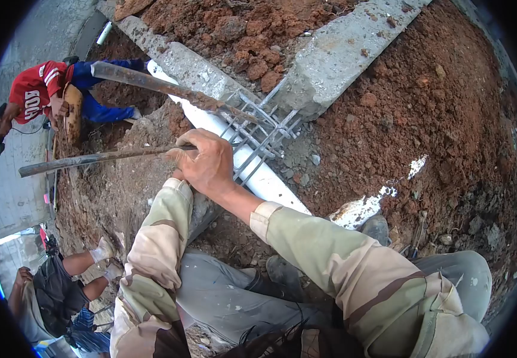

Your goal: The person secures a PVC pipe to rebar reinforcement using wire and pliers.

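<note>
- The ground is a dug trench of grey-brown earth, with loose red-brown soil heaped beside it.
- Two concrete beams lie on the soil and meet at a cage of bare rebar.
- A white pipe lies in the trench under the rebar.
- Small stones lie scattered near the joint.

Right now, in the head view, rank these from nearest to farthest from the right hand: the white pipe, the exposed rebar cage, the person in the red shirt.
From the right hand:
1. Exposed rebar cage, just right of the fingers.
2. White pipe, passing below the cage; nearly as close, hard to separate.
3. Person in the red shirt, far at upper left.
</note>
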### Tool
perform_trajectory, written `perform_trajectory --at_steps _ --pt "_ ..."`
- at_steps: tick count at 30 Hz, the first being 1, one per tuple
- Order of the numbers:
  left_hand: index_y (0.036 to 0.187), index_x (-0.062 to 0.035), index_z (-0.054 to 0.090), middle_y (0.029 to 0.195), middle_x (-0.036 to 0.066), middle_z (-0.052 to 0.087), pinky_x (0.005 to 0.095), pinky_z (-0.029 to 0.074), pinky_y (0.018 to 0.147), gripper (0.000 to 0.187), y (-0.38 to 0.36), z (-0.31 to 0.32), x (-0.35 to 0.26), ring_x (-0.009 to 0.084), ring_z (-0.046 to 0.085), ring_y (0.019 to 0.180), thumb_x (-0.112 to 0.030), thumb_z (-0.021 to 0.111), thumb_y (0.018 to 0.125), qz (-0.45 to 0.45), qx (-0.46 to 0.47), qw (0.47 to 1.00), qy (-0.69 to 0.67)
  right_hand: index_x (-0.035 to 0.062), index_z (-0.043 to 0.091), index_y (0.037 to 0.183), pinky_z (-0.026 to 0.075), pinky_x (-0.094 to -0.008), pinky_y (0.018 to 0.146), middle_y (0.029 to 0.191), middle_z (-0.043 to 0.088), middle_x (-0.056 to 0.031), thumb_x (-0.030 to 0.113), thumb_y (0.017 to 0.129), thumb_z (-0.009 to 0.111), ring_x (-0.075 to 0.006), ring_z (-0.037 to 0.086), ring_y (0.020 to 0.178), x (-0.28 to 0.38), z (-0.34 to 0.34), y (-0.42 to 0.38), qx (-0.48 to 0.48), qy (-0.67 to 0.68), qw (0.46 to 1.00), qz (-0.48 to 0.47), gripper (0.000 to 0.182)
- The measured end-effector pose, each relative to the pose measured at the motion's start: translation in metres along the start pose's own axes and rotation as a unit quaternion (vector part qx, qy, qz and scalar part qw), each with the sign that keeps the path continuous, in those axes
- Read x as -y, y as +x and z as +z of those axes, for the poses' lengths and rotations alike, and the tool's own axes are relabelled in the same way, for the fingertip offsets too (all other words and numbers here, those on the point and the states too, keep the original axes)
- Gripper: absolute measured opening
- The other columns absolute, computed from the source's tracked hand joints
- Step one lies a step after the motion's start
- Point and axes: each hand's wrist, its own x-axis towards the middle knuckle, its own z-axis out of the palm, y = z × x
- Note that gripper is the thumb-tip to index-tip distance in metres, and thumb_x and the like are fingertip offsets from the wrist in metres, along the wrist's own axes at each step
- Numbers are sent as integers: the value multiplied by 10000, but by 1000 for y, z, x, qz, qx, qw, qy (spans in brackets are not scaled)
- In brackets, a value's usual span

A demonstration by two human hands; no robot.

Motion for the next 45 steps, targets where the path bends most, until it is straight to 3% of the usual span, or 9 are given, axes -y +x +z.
perform_trajectory --at_steps 5,9,11,12,16,27,35,38,45 --pt "1051 -42 761 960 51 758 353 525 853 258 14 24 1 183 680 916 -190 824 849 9 -8 995 -103 -14 734 999 558 -418 726 941 736 -188 205 876 798 -325 735 819 -10 -12 5 44 26 998 -30 259" --pt "1010 -45 751 927 13 717 311 494 778 277 18 27 0 123 604 861 -238 866 847 -75 74 975 -195 -29 698 1089 560 -462 792 1009 697 -193 34 897 672 -385 697 905 -49 -36 -22 -14 -225 969 -96 204" --pt "1030 -14 774 922 69 751 323 524 819 459 24 31 13 149 659 855 -381 914 793 -76 71 976 -192 -18 688 1076 551 -482 790 1022 666 -199 41 897 663 -405 689 909 -65 -46 -29 32 -270 957 -101 190" --pt "986 -31 768 905 -5 728 307 492 778 272 25 30 14 107 604 838 -245 870 853 -76 71 982 -155 -8 677 1062 542 -501 788 1034 635 -204 49 896 653 -425 680 914 -67 -47 -29 57 -314 943 -91 177" --pt "1024 -25 788 917 14 752 310 505 816 320 28 33 22 91 614 842 -270 885 842 -61 68 981 -169 10 722 992 555 -543 786 1118 617 -203 111 867 681 -454 693 914 -49 -32 -6 207 -450 869 -10 166" --pt "1061 -35 788 1002 19 770 296 487 935 366 28 54 36 117 659 962 -214 929 775 -89 48 932 -347 2 689 979 534 -567 740 1079 541 -202 80 888 643 -447 666 825 -72 -28 -10 183 -432 880 -70 128" --pt "1080 -37 794 979 86 790 370 546 863 341 11 35 0 200 716 890 -222 892 811 -91 1 980 -180 37 700 914 528 -543 708 975 598 -175 95 903 651 -427 666 820 -82 -30 -7 136 -382 906 -123 76" --pt "1127 -53 776 954 246 742 433 559 819 314 -6 31 -18 389 732 914 -266 767 897 36 -77 996 20 44 715 913 532 -529 727 915 646 -159 88 889 664 -411 672 839 -80 -30 -7 139 -376 908 -121 71" --pt "1107 -120 789 857 227 731 500 549 783 205 -11 41 -28 425 710 865 -179 710 927 85 -159 979 90 -1 732 850 548 -513 760 890 710 -223 70 825 669 -430 693 834 -75 -24 0 133 -380 912 -75 98"
